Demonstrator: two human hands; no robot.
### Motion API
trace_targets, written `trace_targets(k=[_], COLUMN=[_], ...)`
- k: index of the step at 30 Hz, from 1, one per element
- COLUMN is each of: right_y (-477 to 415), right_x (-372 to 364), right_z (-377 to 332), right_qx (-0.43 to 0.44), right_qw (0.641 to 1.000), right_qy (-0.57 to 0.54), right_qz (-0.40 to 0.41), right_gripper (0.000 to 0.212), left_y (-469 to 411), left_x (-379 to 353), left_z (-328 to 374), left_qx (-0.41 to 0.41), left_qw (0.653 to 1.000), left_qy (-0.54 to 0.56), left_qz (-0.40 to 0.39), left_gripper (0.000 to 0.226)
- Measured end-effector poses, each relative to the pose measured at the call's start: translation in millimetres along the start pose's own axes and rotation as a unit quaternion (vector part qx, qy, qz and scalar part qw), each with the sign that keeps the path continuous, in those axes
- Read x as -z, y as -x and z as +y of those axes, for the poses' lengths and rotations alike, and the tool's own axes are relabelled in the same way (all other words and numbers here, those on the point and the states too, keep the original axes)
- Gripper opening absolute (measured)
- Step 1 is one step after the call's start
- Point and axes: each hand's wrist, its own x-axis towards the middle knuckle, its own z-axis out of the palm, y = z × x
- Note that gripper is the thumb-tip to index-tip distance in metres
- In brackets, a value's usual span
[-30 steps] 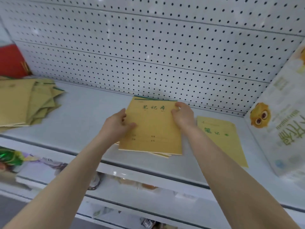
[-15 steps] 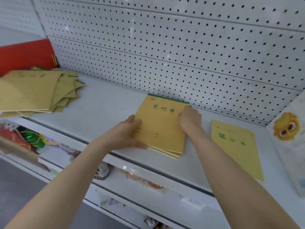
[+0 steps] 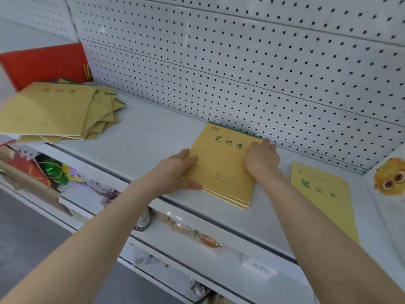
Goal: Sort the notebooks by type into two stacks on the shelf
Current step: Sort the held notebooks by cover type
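Seemingly squaring up the centre stack [image 3: 221, 165] of yellow notebooks on the shelf [image 3: 153, 137], its green-bound top edge lying close against the pegboard [image 3: 241, 73] and its long axis running from the back wall toward the shelf lip. Clasping the stack's left edge with the left hand [image 3: 175, 170], fingers [image 3: 190, 157] laid on the cover and thumb tucked at the near-left corner. Pressing the right edge with the right hand [image 3: 262, 160], knuckles up, fingers bent down over the side; pinching or merely pushing, impossible to tell. Judging the next pick as lying well off to the left, in the fanned unsorted pile [image 3: 54, 110], so nearer the left hand. Keeping clear of the single larger-lettered notebook [image 3: 322, 194], lying flat to the right of the right hand and apart from the stack.
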Motion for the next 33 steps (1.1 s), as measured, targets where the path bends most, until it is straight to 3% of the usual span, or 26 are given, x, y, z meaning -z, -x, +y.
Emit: trace_targets(k=[5,14,24,33], right_y=[2,35,53,11], right_x=[5,-3,-8,-19], right_z=[-35,-175,-360,-439], right_qx=[0.141,0.334,0.360,0.297], right_qw=[0.987,0.938,0.929,0.953], right_qy=[0.033,0.014,-0.041,-0.061], right_qz=[0.075,0.092,0.078,0.023], right_gripper=[0.035,0.042,0.043,0.040], left_y=[23,106,150,103], left_x=[18,85,172,205], left_z=[-26,-154,-306,-370], left_qx=[-0.029,0.022,0.059,0.081], left_qw=[0.995,0.971,0.956,0.963], left_qy=[-0.052,-0.116,-0.144,-0.126], left_qz=[0.080,0.206,0.247,0.224], left_gripper=[0.066,0.042,0.032,0.037])
